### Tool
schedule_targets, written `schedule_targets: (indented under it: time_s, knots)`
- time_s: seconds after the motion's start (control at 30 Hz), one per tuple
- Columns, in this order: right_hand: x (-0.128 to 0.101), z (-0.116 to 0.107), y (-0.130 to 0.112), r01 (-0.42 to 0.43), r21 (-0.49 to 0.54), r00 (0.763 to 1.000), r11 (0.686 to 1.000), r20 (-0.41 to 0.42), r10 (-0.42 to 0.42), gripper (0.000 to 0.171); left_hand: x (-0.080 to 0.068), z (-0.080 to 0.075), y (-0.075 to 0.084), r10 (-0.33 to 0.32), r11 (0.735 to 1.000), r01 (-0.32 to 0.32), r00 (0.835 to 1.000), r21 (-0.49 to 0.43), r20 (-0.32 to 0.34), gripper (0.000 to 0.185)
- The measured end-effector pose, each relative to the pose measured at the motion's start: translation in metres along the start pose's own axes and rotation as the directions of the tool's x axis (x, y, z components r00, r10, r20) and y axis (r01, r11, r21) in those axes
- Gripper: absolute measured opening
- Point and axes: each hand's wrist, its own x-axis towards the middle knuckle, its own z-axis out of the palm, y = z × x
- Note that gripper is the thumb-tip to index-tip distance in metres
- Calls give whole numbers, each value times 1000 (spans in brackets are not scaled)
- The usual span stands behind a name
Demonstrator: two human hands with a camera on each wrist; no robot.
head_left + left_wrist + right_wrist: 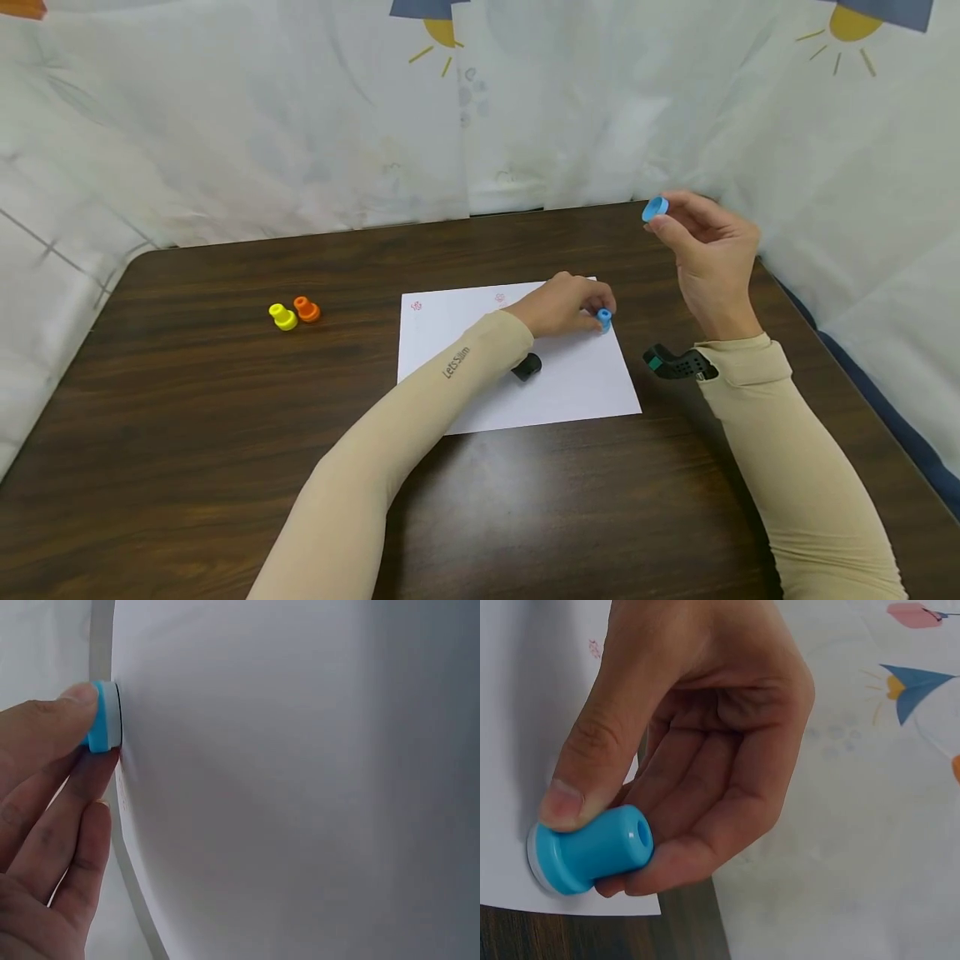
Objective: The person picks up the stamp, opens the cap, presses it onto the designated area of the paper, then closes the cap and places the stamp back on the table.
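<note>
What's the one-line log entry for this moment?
left hand: pressing blue stamp onto white paper | right hand: holding blue cap raised | yellow stamp, orange stamp: on table

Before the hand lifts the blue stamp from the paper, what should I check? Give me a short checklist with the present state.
1. Left hand grips stamp: ok.
2. Stamp base stands on the paper, near its right edge: ok.
3. Cap is off, pinched by the raised right hand, clear of the paper: ok.
4. Paper lies flat on the table: ok.
5. Print made under the stamp: cannot tell, hidden.
6. Yellow stamp and orange stamp stand far left, out of the way: ok.
</note>
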Motion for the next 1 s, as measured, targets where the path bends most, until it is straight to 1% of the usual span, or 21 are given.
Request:
schedule_targets:
  time_s: [0.13,0.33,0.47,0.7,0.83,1.0]
  knots:
    - [0,-1,1,-9,17,1000,1000,1,9,25,-4,-2,0,4,1000,-4,1000,-10,7,21]
    - [0,-1,2,-12,12,1000,1000,-8,13,24,-8,-3,0,-5,1000,6,1000,-18,27,20]
    - [-1,-1,2,-13,9,1000,1000,-8,13,24,-10,-4,1,-10,1000,11,999,-13,40,22]
    - [-1,-1,1,-22,5,1000,1000,-5,22,25,-12,-4,0,-5,1000,6,999,-19,37,22]
    - [-1,-1,1,-20,-6,1000,1000,-4,20,25,-13,-4,-1,4,1000,-3,1000,-25,31,22]
    - [-1,0,3,-13,-63,1000,998,-13,12,24,-14,-4,-3,12,1000,-12,1000,-19,26,21]
